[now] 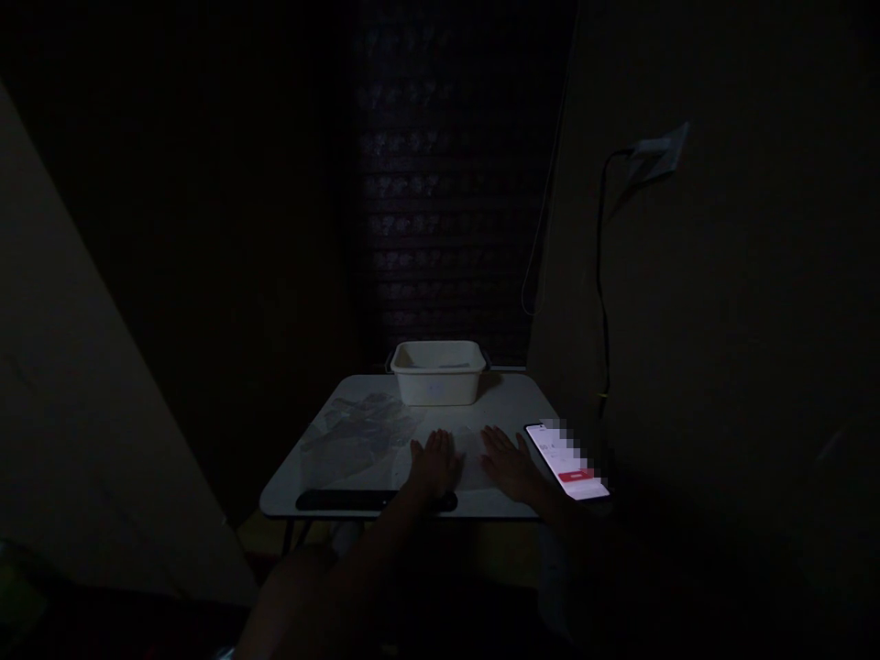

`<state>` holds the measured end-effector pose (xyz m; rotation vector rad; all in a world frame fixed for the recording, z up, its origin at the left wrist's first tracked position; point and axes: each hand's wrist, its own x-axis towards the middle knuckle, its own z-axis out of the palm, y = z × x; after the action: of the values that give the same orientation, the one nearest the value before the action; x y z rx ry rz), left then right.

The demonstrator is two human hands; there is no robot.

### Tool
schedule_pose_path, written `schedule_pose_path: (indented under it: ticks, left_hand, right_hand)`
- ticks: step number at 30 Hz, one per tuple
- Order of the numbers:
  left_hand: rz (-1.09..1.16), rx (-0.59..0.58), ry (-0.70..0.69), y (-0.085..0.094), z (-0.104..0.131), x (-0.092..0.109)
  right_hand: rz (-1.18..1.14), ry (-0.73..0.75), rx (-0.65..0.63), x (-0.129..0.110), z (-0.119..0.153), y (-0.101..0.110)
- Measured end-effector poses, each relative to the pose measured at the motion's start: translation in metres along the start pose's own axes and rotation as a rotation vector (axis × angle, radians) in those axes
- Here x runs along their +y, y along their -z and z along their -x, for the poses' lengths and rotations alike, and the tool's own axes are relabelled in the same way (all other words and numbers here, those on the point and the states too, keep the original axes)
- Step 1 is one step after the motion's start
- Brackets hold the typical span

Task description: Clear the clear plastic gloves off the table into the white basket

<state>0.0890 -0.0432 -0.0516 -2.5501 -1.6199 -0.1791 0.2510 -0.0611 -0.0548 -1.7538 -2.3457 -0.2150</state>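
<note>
Plastic (471,466) lies between left hand (434,466) and right hand (511,466), both flattened; what the white tub (438,389) holds is unclear.

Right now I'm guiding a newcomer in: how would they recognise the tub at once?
Look for the white-topped table in the dark room. At its far end, beyond the left hand and right hand, stands the pale tub. Unlike the flat, lit phone and crumpled clear plastic, it has raised walls and an open top.

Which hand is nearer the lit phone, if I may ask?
The right hand, beside the phone; the left hand lies farther off, by the black bar.
</note>
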Motion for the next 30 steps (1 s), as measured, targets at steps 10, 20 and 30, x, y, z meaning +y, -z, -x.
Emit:
schedule_pose_path:
  ticks: [10, 20, 30]
  left_hand:
    - [-0.067, 0.029, 0.015, -0.006, 0.006, -0.001]
    - [-0.042, 0.009, 0.079, 0.003, 0.002, -0.005]
    - [-0.112, 0.067, -0.429, 0.036, 0.017, 0.030]
  right_hand:
    - [-0.001, -0.021, -0.067, -0.002, 0.000, -0.007]
    - [-0.027, -0.090, -0.072, 0.003, -0.008, -0.005]
    - [-0.093, -0.270, 0.038, 0.016, -0.021, 0.017]
